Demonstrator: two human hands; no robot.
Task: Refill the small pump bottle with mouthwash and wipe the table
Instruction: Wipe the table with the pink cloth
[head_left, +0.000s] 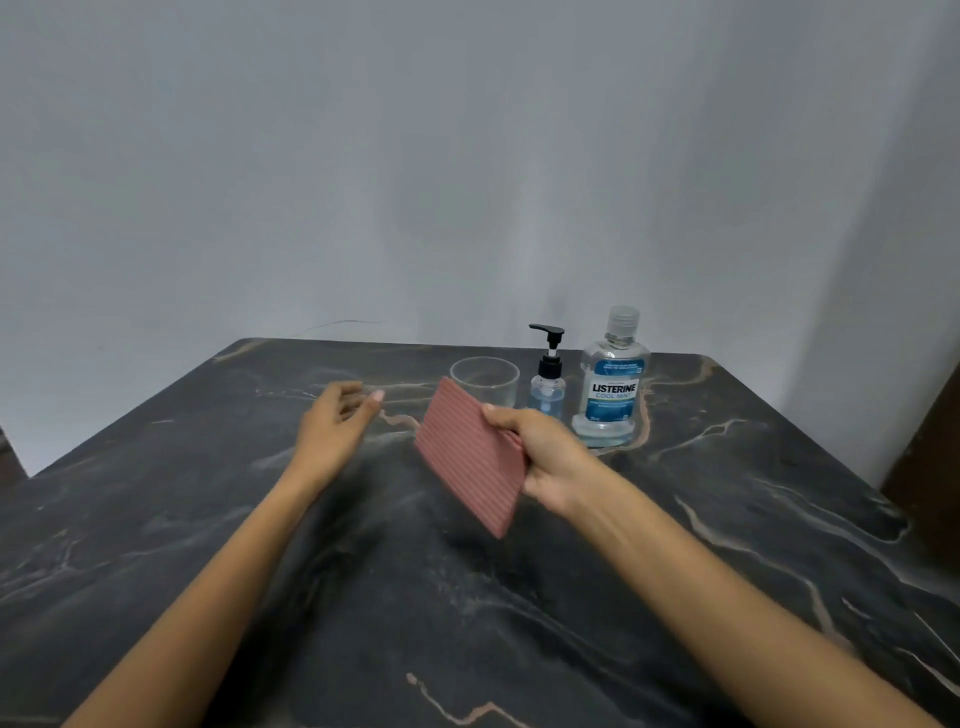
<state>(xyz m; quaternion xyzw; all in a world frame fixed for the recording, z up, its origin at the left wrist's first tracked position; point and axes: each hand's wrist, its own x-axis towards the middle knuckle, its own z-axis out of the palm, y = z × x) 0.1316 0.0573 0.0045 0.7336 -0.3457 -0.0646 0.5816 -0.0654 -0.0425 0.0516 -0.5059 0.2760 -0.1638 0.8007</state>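
Observation:
A small clear pump bottle (547, 382) with a black pump head stands at the back of the dark marble table (260, 545), with blue liquid in its lower part. Right of it stands a clear mouthwash bottle (612, 384) with a blue label and its cap on. My right hand (540, 457) grips a folded pink ribbed cloth (467, 457) by its right edge and holds it above the table, in front of the bottles. My left hand (337, 421) hovers to the left of the cloth, fingers relaxed and holding nothing.
An empty clear plastic cup (484, 379) stands just left of the pump bottle, partly behind the cloth. A plain grey wall rises behind the table. A dark brown object (930, 447) stands past the table's right edge.

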